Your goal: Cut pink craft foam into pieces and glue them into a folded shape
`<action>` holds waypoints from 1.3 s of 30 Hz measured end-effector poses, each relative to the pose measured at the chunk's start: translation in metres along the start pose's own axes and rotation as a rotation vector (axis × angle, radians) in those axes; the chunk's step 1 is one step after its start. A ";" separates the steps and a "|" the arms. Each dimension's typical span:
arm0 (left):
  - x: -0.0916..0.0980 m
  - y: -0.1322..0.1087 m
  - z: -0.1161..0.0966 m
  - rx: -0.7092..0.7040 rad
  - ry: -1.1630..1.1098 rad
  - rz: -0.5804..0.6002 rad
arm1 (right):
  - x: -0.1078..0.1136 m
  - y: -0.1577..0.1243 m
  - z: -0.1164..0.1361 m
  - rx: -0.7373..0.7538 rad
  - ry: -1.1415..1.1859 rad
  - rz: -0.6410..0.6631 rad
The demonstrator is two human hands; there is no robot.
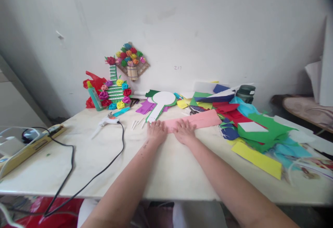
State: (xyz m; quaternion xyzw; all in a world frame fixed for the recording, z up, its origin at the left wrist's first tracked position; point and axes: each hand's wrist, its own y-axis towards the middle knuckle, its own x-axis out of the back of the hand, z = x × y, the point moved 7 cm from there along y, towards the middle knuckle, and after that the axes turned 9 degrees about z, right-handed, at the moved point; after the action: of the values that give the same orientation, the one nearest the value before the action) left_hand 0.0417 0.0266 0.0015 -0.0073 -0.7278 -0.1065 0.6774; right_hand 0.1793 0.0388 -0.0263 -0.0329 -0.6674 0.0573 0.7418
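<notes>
A long strip of pink paper (205,119) lies flat on the table, stretching off to the right. My left hand (157,131) rests with fingers extended at its left end, covering that end. Just to the right, my right hand (184,131) presses flat on the same strip, fingers spread. Directly beyond my left hand is a white paddle-shaped cutout with a green border (163,99); its handle points toward me. Black-handled scissors (191,110) lie behind the strip. A few thin white sticks (136,123) are left of my left hand.
A white glue gun (105,122) with a black cord (122,144) lies at left, near a power strip (33,148). Behind stand a glue bottle (95,98) and a paper-flower decoration (117,94). Coloured paper (265,127) is piled at right beside a dark green jar (246,93).
</notes>
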 end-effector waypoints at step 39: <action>-0.004 0.018 0.010 -0.032 -0.117 0.042 | 0.014 -0.008 0.016 0.208 -0.011 -0.094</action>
State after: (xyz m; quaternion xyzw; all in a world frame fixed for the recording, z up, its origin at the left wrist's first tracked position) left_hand 0.0346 0.0462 -0.0007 -0.0396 -0.7642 -0.1032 0.6355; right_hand 0.1654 0.0326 -0.0093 0.0758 -0.6627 0.0918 0.7393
